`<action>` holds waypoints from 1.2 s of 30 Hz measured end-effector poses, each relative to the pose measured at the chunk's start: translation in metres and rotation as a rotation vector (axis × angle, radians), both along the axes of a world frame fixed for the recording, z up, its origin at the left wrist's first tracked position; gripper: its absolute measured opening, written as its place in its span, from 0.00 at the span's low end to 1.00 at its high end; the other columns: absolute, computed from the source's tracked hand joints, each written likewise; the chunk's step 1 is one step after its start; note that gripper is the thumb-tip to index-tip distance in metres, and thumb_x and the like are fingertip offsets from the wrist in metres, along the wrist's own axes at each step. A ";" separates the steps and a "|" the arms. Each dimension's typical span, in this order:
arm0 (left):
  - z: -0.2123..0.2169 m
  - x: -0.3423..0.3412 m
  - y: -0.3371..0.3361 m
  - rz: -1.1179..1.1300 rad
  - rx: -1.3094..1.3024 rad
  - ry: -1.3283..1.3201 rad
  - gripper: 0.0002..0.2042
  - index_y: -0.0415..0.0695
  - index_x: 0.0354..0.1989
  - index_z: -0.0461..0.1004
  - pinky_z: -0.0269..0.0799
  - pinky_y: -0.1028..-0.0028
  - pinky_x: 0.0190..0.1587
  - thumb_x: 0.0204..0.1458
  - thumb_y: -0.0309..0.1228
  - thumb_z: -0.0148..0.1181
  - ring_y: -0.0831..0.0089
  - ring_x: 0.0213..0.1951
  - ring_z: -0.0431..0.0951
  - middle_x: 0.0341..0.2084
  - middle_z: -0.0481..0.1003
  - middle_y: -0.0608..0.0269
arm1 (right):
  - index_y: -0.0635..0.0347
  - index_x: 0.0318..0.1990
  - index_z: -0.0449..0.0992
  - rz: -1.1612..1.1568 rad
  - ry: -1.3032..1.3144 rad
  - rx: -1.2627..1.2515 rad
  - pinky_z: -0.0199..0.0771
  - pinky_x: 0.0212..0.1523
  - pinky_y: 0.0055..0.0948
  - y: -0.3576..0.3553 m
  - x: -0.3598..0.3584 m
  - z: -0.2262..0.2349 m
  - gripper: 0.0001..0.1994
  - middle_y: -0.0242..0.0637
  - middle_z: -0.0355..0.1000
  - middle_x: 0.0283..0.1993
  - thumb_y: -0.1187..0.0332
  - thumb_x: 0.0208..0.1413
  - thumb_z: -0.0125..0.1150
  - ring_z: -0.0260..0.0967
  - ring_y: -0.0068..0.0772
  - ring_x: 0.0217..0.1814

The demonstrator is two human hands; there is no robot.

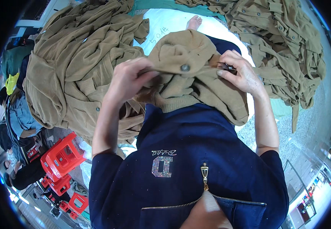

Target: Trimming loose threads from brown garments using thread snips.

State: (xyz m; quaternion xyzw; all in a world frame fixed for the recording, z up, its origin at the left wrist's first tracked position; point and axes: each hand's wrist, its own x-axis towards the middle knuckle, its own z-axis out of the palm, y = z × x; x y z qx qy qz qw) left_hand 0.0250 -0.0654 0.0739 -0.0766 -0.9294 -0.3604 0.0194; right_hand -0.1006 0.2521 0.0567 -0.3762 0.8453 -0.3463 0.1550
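A tan knitted cardigan (182, 47) lies bunched across my lap, with a dark button (185, 68) facing up on its edge. My left hand (129, 78) pinches the edge left of the button, fingers closed. To the right of the button, my right hand (243, 72) pinches the same edge, so the strip is stretched between both hands. A small dark metal tool (228, 66), its kind partly hidden, sits in my right fingers beside the cloth.
A large heap of tan cardigans (70, 72) lies on my left, and another pile (283, 42) on my right. Between them is a white sheet (165, 26) with handwriting, my bare foot at its far end. Red plastic stools (60, 160) stand at the lower left.
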 end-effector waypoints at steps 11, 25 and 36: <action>0.014 0.014 -0.039 0.076 1.020 -0.405 0.03 0.40 0.32 0.73 0.63 0.83 0.34 0.50 0.22 0.60 0.85 0.30 0.69 0.28 0.71 0.72 | 0.66 0.38 0.75 -0.047 -0.113 -0.099 0.69 0.43 0.30 0.000 0.000 0.003 0.07 0.38 0.71 0.37 0.79 0.49 0.62 0.70 0.34 0.40; 0.065 -0.014 0.067 0.076 0.822 -0.333 0.11 0.35 0.42 0.75 0.68 0.81 0.39 0.54 0.28 0.63 0.87 0.35 0.70 0.31 0.74 0.71 | 0.64 0.33 0.77 0.049 0.697 -0.661 0.72 0.24 0.29 -0.057 0.043 0.039 0.14 0.38 0.72 0.30 0.79 0.32 0.66 0.72 0.34 0.27; 0.055 -0.010 0.068 -0.040 0.226 0.169 0.17 0.37 0.38 0.75 0.71 0.74 0.37 0.38 0.22 0.72 0.68 0.33 0.77 0.32 0.76 0.58 | 0.59 0.52 0.67 0.018 0.131 -0.706 0.70 0.31 0.24 -0.069 0.046 0.032 0.25 0.37 0.69 0.49 0.80 0.43 0.64 0.69 0.26 0.33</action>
